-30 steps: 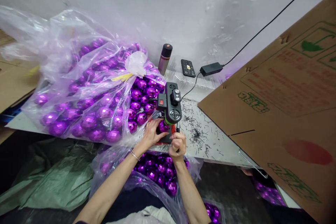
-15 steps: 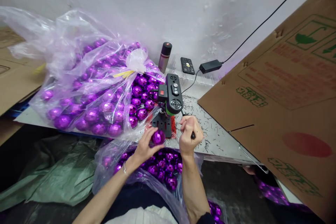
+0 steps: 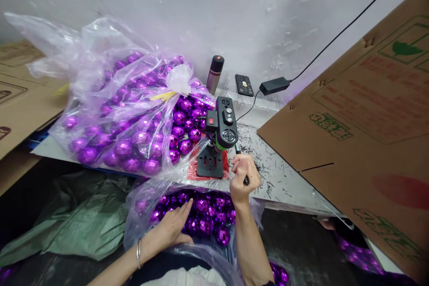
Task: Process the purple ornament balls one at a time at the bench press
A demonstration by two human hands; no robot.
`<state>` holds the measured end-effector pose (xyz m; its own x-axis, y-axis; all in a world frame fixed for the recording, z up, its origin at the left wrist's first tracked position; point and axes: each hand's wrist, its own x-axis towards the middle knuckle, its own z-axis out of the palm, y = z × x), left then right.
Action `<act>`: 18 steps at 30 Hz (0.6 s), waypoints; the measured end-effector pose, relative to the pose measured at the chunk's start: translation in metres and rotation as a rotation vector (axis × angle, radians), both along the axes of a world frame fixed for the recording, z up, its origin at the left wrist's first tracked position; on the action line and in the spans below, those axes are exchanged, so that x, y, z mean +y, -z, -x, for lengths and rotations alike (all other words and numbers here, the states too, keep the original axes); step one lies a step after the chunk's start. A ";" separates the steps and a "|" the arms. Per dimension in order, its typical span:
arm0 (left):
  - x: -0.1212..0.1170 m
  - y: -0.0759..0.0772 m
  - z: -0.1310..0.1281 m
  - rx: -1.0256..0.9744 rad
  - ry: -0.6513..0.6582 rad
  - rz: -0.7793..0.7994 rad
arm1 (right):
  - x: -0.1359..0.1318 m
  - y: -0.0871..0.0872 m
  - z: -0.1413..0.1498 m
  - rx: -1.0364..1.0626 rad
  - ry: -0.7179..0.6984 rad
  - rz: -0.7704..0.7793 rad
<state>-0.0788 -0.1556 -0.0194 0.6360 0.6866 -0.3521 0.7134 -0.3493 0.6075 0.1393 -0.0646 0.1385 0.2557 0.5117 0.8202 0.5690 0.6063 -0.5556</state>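
Note:
My left hand [image 3: 171, 227] is low over a clear plastic bag [image 3: 136, 223] of shiny purple faceted balls [image 3: 205, 224]. Its fingers are stretched out at the balls, with none visibly gripped. My right hand [image 3: 244, 178] is wrapped round the black-ended lever handle [image 3: 246, 180] of a small bench drill press [image 3: 227, 120]. The press has a red switch [image 3: 211, 120] and stands on a slotted black base [image 3: 209, 167], which bears no ball. Red material [image 3: 192, 170] lies under the base.
A big clear bag [image 3: 100, 71] of purple balls lies left of the press. Behind stand a dark bottle [image 3: 215, 75], a phone [image 3: 244, 85] and a power adapter [image 3: 275, 85]. Dark shavings litter the white tabletop [image 3: 281, 187]. A large carton [image 3: 362, 143] stands right, another [image 3: 30, 94] left.
My left hand has let go of a purple ball near the press base and moved down to the lower bag. My right hand stays on the lever handle. The view has shifted slightly.

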 end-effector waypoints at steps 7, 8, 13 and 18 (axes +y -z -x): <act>0.129 -0.093 -0.012 -0.153 -0.276 -0.700 | 0.002 0.002 0.001 0.016 -0.006 -0.014; 0.148 -0.103 -0.018 -0.059 -0.350 -0.724 | 0.001 0.002 0.001 0.012 -0.011 -0.016; 0.196 -0.124 -0.039 0.161 -0.476 -0.614 | -0.001 0.001 0.000 -0.022 -0.010 0.002; 0.178 -0.121 -0.049 0.301 -0.419 -0.519 | -0.001 0.003 -0.001 -0.023 -0.026 0.002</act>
<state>-0.0301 0.0225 0.1021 0.2105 0.9770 -0.0333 0.9603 -0.2003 0.1944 0.1398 -0.0656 0.1359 0.2230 0.5193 0.8250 0.5655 0.6204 -0.5434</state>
